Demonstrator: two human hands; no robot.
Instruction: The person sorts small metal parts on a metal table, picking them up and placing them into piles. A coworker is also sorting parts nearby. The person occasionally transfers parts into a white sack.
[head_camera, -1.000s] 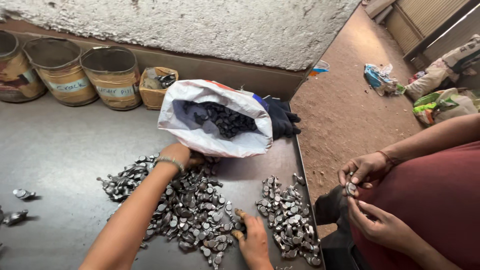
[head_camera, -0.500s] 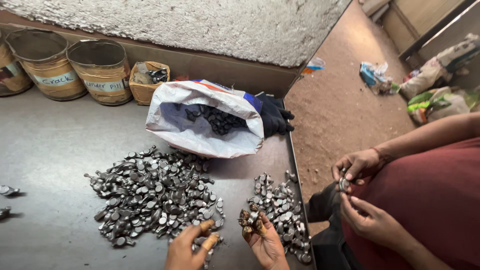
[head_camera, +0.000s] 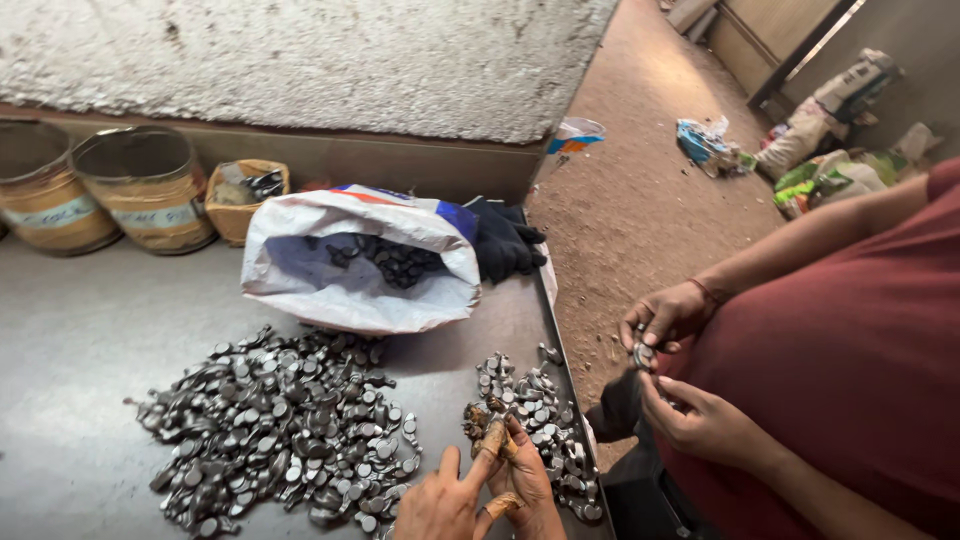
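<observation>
Metal pieces (head_camera: 478, 420) sat pinched between my left hand (head_camera: 440, 505) and right hand (head_camera: 520, 480) — both grasping, beside the smaller pile (head_camera: 535, 420) for easy sorting.

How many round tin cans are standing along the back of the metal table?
2 in view: one tin can left of the small basket, and another can at the picture's left edge, partly cropped. More may stand out of view.
</observation>
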